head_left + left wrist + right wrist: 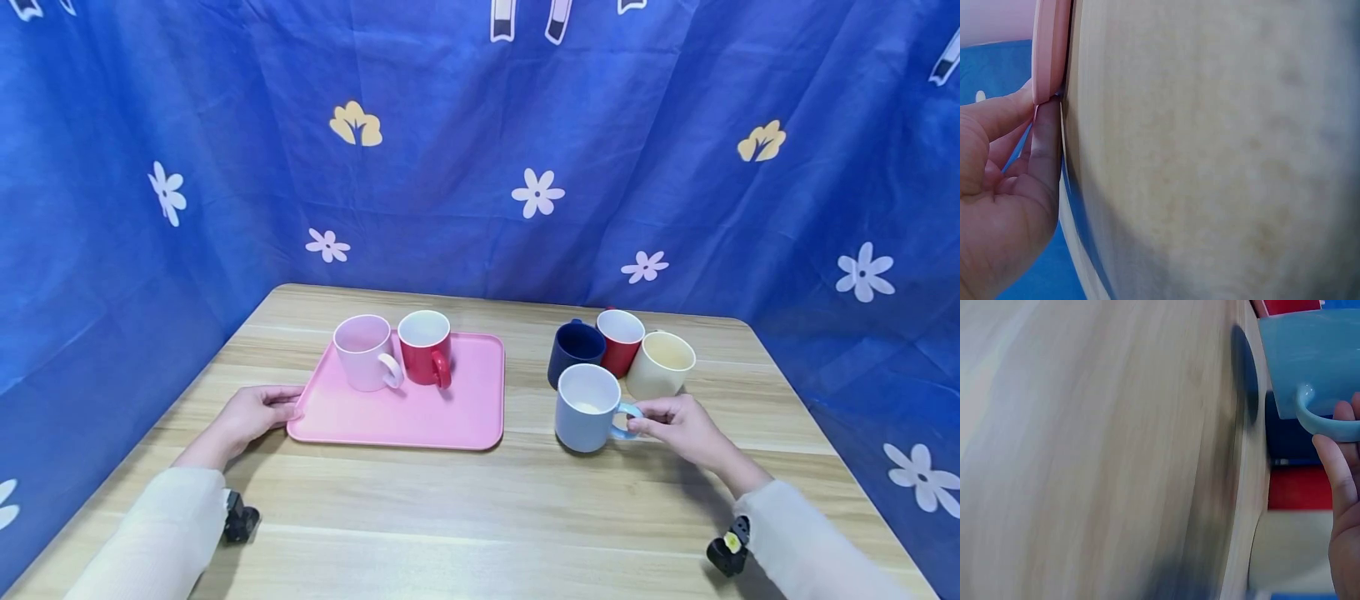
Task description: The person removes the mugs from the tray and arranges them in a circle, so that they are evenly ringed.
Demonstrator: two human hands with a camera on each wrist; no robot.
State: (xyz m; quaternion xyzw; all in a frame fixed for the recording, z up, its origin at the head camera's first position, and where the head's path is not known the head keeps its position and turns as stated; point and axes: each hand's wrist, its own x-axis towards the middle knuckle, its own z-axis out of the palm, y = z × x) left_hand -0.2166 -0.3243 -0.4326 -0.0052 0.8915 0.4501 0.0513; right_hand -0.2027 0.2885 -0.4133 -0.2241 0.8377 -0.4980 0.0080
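Observation:
My left hand [243, 421] pinches the left edge of a pink tray [465, 408]. In the left wrist view the thumb lies on one face of the tray's rim [1050, 56] and the fingers on the other. On the tray stand a pale pink mug [360, 369] and a red mug [417, 360], both upright. My right hand [686, 425] grips the handle of a light blue mug [579, 423], held upright. In the right wrist view this light blue mug [1310, 359] hangs just above the table, apart from its shadow.
Close behind the light blue mug stand a dark blue mug [561, 364], another red mug [618, 360] and a cream mug [651, 379], grouped together. The wooden table [420, 517] is bounded by a blue patterned cloth [450, 167] at the back and sides.

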